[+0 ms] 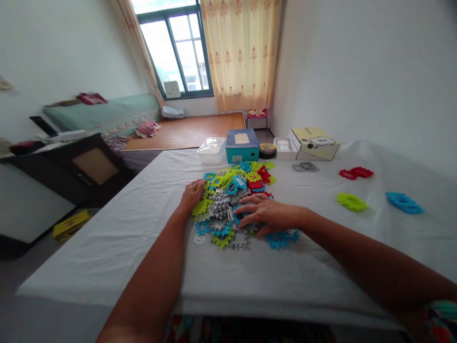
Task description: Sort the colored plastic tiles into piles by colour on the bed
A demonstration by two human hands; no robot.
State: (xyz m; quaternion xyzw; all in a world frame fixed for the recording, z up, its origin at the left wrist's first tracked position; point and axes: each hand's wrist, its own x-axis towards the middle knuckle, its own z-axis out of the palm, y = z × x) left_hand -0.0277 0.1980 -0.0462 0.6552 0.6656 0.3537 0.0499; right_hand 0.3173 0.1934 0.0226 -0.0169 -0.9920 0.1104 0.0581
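Note:
A mixed pile of plastic interlocking tiles in lime green, blue, grey and red lies on the white-covered table. Against the pile's left edge rests my left hand, its fingers loosely bent and touching green pieces; nothing shows in its grasp. My right hand lies over the right side of the pile with fingers apart, hiding some tiles beneath. Apart from the pile, at the right, lie small groups of grey tiles, red tiles, green tiles and blue tiles.
Behind the pile stand a clear plastic container, a blue and teal box, a round dark tin, a small white box and a yellow and white box. The wall borders the table on the right.

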